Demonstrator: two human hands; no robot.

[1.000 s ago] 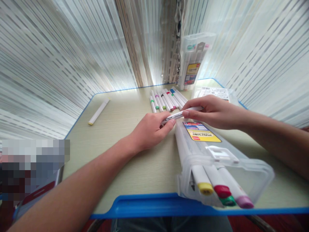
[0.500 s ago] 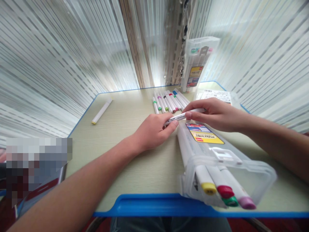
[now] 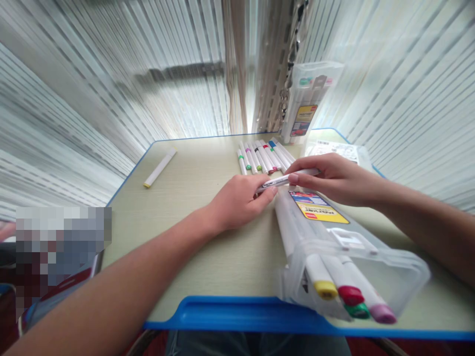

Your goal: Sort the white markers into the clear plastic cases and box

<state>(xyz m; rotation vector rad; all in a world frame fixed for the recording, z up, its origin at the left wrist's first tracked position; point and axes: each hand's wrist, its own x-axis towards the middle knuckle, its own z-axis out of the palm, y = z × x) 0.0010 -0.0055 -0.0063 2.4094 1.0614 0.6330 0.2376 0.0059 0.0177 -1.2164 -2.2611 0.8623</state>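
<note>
Between my two hands a white marker (image 3: 279, 181) is held nearly level above the table. My left hand (image 3: 243, 200) is closed on its left end, and my right hand (image 3: 326, 178) pinches it further along with thumb and fingers. Just below and in front of my right hand lies a clear plastic marker case (image 3: 334, 237), its open end toward me. Several markers with yellow, red, green and purple caps stick out of it, such as the yellow-capped one (image 3: 325, 289). Behind my hands, several white markers (image 3: 264, 157) lie side by side.
A lone yellow-ended marker (image 3: 160, 168) lies at the table's left. At the back, a second marker case (image 3: 309, 101) stands upright beside a clear plastic piece with a printed label (image 3: 334, 148). The blue-rimmed table (image 3: 178, 247) meets striped curtains (image 3: 148, 69). A blurred-out patch is at left.
The view has shifted slightly, so the table and things on it appear a little further right. Both hands keep their hold on the marker, with hardly any movement.
</note>
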